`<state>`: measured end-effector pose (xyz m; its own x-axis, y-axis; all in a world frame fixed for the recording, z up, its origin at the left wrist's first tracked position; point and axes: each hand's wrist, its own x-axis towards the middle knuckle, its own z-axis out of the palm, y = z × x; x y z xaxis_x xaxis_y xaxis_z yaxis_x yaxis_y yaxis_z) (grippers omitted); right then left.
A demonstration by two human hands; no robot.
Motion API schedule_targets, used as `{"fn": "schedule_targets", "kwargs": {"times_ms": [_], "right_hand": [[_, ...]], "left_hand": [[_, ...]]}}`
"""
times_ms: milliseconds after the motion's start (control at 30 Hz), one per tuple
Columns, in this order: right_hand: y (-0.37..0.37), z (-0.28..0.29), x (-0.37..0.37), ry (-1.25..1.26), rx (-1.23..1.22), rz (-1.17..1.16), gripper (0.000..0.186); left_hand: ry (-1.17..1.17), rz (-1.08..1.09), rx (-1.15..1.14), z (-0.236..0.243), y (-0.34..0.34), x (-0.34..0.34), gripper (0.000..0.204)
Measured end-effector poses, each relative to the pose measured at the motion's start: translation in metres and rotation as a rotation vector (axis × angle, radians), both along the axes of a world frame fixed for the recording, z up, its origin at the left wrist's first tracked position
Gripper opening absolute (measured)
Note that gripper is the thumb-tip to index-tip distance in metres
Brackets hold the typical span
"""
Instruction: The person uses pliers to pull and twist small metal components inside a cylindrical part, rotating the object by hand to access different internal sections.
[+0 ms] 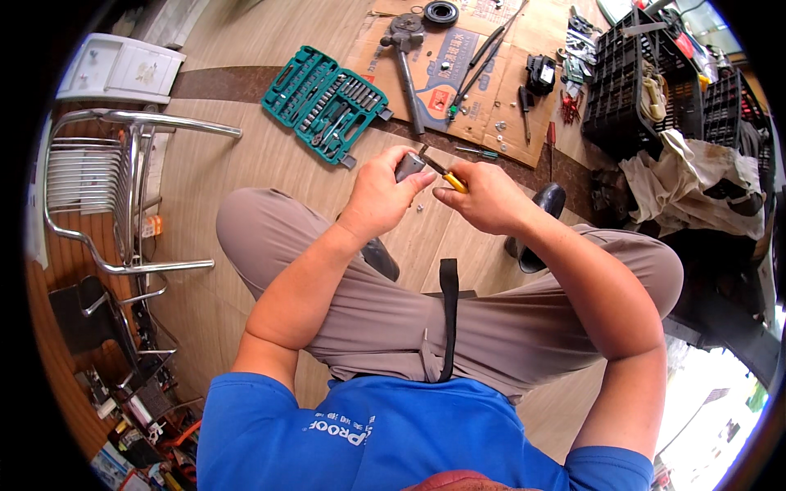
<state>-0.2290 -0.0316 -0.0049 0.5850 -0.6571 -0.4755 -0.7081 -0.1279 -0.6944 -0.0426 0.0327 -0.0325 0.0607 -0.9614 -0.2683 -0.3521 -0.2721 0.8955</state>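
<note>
My left hand [381,192] is closed around a short dark-grey cylindrical part [410,167], its thumb pressed along the near side. Across from it, my right hand [491,196] grips a yellow-handled tool [453,182]. The dark metal end of that tool reaches over to the grey part and seems to touch it. Whether it is a pair of pliers or a screwdriver I cannot tell, since my fingers cover most of the handle. Both hands are above the floor, between my knees and just short of the cardboard sheet [385,61].
Beyond my left hand lies an open green socket set [327,106]. On the cardboard are a hammer [407,74], a black ring [441,12], long black rods and a screwdriver [525,110]. Black crates [618,90] stand at right, a metal-framed chair [123,196] at left.
</note>
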Motion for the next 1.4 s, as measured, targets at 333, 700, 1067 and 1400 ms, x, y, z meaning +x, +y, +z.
{"fn": "schedule_targets", "kwargs": {"times_ms": [333,700,1067,1400], "right_hand": [[0.002,-0.003,0.006,-0.033,-0.072,-0.015,0.038],[-0.002,-0.018,-0.007,-0.136,-0.416,0.083,0.045],[0.0,-0.013,-0.003,-0.132,-0.64,0.115,0.053],[0.002,-0.012,-0.002,-0.117,-0.534,0.097,0.044]], "left_hand": [[-0.115,0.063,-0.074,-0.007,0.004,-0.004,0.029],[0.015,0.077,-0.068,-0.002,0.002,-0.005,0.026],[0.375,0.112,-0.017,-0.004,0.003,-0.003,0.027],[0.223,0.054,-0.039,0.006,0.003,-0.002,0.027]]}}
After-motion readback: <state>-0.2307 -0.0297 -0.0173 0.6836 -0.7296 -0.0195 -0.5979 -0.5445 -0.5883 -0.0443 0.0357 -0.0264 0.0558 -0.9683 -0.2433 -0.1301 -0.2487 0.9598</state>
